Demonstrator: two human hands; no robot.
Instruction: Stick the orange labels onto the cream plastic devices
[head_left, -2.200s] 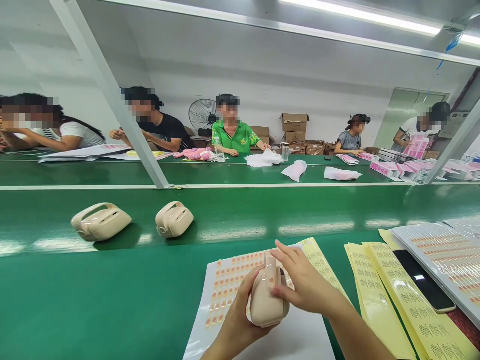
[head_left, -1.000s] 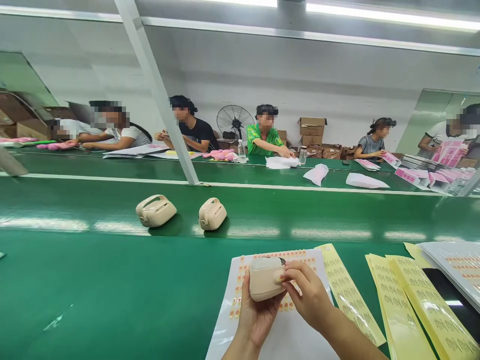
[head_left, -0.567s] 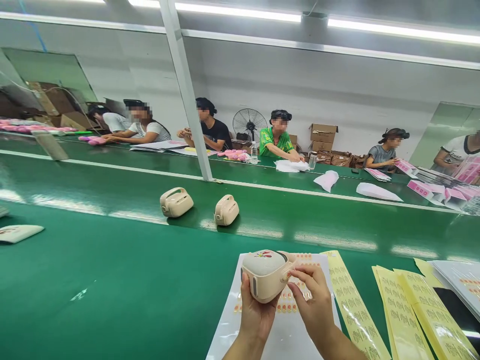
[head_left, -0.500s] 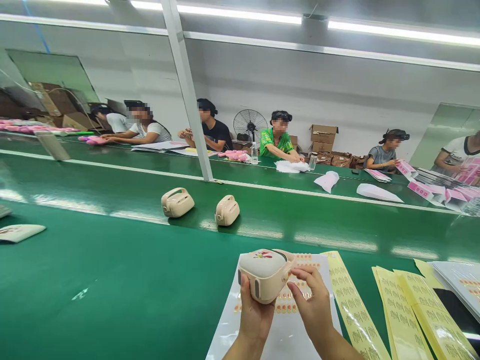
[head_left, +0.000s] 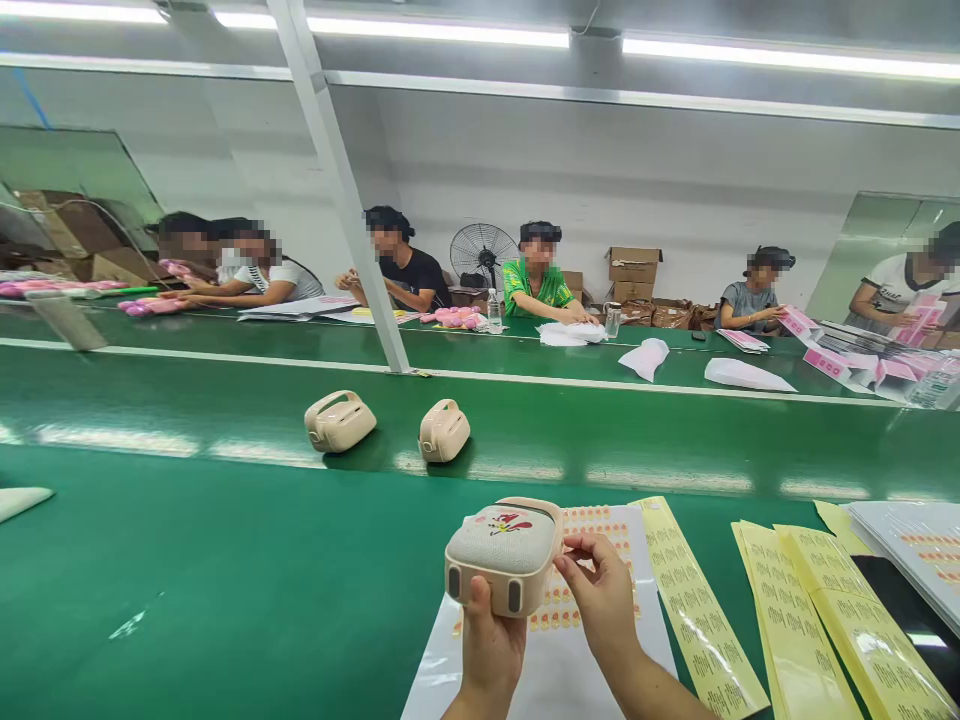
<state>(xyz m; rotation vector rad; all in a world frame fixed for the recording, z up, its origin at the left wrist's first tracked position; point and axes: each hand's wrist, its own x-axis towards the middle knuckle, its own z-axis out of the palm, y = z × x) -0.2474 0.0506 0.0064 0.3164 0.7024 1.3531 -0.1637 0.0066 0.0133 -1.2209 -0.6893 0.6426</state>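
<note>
My left hand (head_left: pixel 489 650) grips a small beige speaker-like device (head_left: pixel 501 552) from below, its fabric face with a red print turned up. My right hand (head_left: pixel 600 595) sits just right of it, fingertips pinched at the device's right edge. Beneath both hands lies a white sticker sheet (head_left: pixel 570 640) with rows of small orange stickers. Two more beige devices (head_left: pixel 339 421) (head_left: pixel 444 432) rest on the green conveyor belt (head_left: pixel 225 560) farther away.
Yellow label strips (head_left: pixel 795 610) and a clear sticker sheet (head_left: pixel 911 535) over a black phone (head_left: pixel 915 625) lie to the right. A slanted metal post (head_left: pixel 341 190) rises from the belt's divider. Several people work at the far side among pink items and boxes.
I have turned the device from its narrow side to its printed face up and shifted it slightly left. My right fingers stayed at its right edge. The view panned.
</note>
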